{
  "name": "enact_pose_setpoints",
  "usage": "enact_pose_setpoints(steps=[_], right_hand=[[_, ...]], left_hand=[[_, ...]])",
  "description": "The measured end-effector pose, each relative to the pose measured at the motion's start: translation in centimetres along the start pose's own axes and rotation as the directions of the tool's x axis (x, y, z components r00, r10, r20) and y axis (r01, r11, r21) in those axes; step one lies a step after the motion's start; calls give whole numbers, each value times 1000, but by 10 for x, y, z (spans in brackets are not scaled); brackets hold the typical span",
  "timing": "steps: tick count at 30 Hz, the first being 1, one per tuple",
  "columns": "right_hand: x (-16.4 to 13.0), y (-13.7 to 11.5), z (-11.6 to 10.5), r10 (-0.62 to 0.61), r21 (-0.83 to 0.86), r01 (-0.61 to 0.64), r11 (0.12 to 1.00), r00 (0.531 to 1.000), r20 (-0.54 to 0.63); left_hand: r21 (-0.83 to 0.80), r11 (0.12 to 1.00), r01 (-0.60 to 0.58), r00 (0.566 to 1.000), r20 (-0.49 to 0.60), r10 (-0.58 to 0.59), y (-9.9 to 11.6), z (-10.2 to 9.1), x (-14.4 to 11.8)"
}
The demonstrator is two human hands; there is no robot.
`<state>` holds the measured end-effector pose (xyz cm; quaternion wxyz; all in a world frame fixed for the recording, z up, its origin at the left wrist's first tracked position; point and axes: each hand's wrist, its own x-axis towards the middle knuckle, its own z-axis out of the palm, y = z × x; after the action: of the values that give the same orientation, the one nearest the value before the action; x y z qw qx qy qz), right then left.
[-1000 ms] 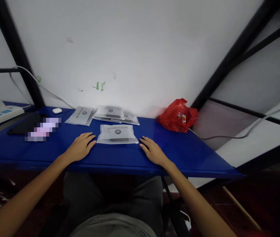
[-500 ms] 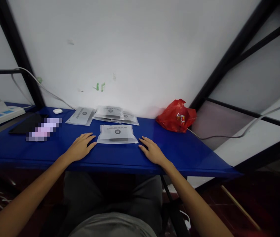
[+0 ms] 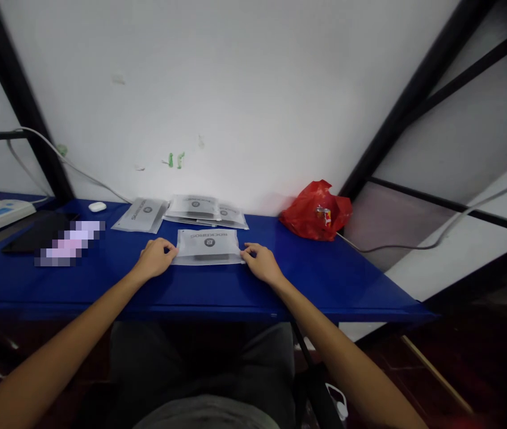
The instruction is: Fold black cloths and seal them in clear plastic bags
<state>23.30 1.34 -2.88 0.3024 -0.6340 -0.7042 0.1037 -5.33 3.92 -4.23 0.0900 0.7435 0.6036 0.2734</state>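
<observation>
Frosted pouch (image 3: 207, 246) lies flat on the blue tabletop (image 3: 333, 280), roughly midway along it and nearer the front edge than the wall, its printed label facing away from the person. Left hand (image 3: 155, 261) is curled at the pouch's left edge, fingertips pinching or pressing the corner; right hand (image 3: 260, 263) mirrors it at the right edge, fingers bent and narrow on that corner. Whether either hand has the film truly gripped or merely touches it, I cannot tell from this angle.

Risk one, as I judge it: the film looks slick and thin, so a pinch on the corners alone may slip, and the dark item inside could slide to one end and tip the pouch out of the fingers. Risk two: the tabletop is glossy, and a push instead of a lift could skate the pouch back toward the stack of similar pouches (image 3: 204, 210) lying just behind it against the wall, mixing it in with them. A single pouch (image 3: 139, 214) sits to the left of that stack, near enough to be nudged by a sweeping left wrist.

Further out, a red plastic bag (image 3: 316, 210) slumps at the back right, a small white earbud case (image 3: 97, 207) and a dark flat device (image 3: 34, 232) rest at the back left, all well apart from both hands.
</observation>
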Motion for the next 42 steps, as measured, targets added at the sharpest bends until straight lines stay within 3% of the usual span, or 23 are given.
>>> enact_pose_setpoints(steps=[4, 10, 15, 20, 24, 28, 30, 32, 34, 37, 42], right_hand=[[4, 5, -5, 30, 50, -28, 998, 999, -37], [24, 26, -24, 0, 52, 12, 999, 978, -211], [64, 53, -31, 0, 1, 1, 1000, 953, -304], [110, 81, -19, 29, -51, -51, 997, 933, -359], [132, 100, -6, 77, -107, -117, 987, 942, -326], [139, 109, 4, 127, -123, -172, 977, 943, -307], [142, 106, 9, 95, -131, -144, 981, 941, -324], [145, 100, 14, 2, -131, -44, 990, 952, -305], [147, 93, 20, -89, -118, 62, 991, 967, -239], [148, 88, 27, -131, -115, 116, 987, 981, -141], [145, 94, 27, -63, -121, 59, 991, 998, -28]], left_hand=[[-51, 998, -34, 995, -91, 29, 13, -3, 7], [-20, 985, -174, 960, -228, 165, 49, -4, 38], [29, 984, -177, 958, -224, 179, 82, 7, 84], [43, 982, -183, 961, -201, 188, 99, 33, 133], [113, 981, -158, 978, -122, 172, 101, 54, 156], [229, 966, -120, 988, -63, 138, 109, 66, 162], [246, 939, -239, 968, -19, 251, 115, 71, 164], [243, 888, -390, 920, 73, 385, 119, 77, 167], [236, 858, -457, 889, 160, 430, 121, 84, 171], [241, 889, -389, 916, 205, 345, 117, 94, 175], [263, 912, -316, 940, 213, 265, 108, 97, 172]])
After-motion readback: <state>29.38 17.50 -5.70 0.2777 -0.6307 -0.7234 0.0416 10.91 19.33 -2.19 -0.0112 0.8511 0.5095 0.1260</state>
